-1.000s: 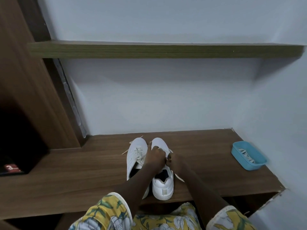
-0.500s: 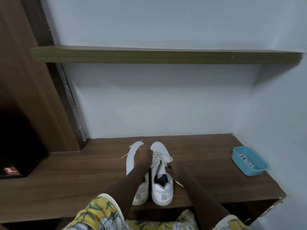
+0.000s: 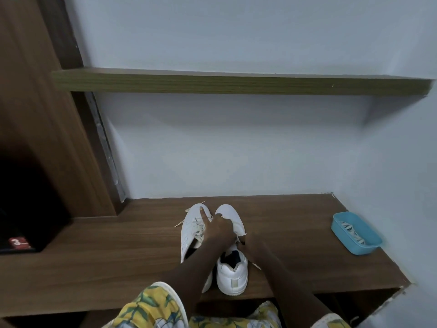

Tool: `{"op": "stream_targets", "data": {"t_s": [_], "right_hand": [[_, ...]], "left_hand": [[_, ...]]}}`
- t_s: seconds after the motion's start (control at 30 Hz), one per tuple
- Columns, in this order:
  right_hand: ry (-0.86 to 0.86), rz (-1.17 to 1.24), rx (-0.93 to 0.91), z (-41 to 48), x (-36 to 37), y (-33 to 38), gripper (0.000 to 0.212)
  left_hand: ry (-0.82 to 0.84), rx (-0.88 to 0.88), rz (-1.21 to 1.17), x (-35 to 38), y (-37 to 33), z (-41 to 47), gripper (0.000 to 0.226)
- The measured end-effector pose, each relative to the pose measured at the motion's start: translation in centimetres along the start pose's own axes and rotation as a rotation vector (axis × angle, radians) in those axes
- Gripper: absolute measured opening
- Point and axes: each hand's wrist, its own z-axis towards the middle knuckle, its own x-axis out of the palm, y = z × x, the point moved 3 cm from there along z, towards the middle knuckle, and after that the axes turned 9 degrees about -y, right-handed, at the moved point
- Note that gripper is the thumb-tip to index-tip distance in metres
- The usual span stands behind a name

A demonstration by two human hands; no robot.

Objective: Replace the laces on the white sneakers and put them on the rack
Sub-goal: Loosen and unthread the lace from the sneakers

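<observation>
On the worktop (image 3: pixel 94 256) straight ahead of me stand two white sneakers, side by side and touching, long axes running away from me: toes to the wall, heels toward me. Both hands sit at mid-length, over the lacing. My left hand (image 3: pixel 218 232) lies across the gap between the pair, forefinger straight out on the left sneaker (image 3: pixel 190 229), the other fingers curled; I cannot tell whether they hold anything. My right hand (image 3: pixel 251 243) meets the lace row of the right sneaker (image 3: pixel 233 278), but its fingertips are hidden behind the left hand, so I cannot tell whether it pinches a lace. Judging by that, the right sneaker is the one being worked, and the right hand is nearer it.

One blue tray (image 3: pixel 340 218) sits well apart to the right, on the right hand's side, holding loose laces (image 3: pixel 352 233) I cannot count. One shelf (image 3: pixel 236 82) runs above and beyond the shoes.
</observation>
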Motion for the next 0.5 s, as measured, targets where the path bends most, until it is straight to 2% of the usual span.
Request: {"op": "stream_targets", "data": {"t_s": [0.1, 0.23, 0.37, 0.5], "right_hand": [[-0.01, -0.012, 0.005, 0.0, 0.4, -0.1, 0.035], [-0.011, -0.051, 0.011, 0.3, 0.9, -0.4, 0.034], [0.012, -0.125, -0.018, 0.5, 0.8, -0.3, 0.036], [0.006, -0.111, -0.003, 0.2, 0.8, -0.5, 0.048]], "left_hand": [[-0.023, 0.024, 0.081, -0.1, -0.8, -1.0, 0.018], [-0.039, -0.033, 0.065, -0.1, -0.4, -1.0, 0.015], [0.017, -0.046, -0.061, 0.1, 0.2, -0.6, 0.027], [-0.037, -0.211, -0.269, -0.1, 1.2, -0.7, 0.025]]}}
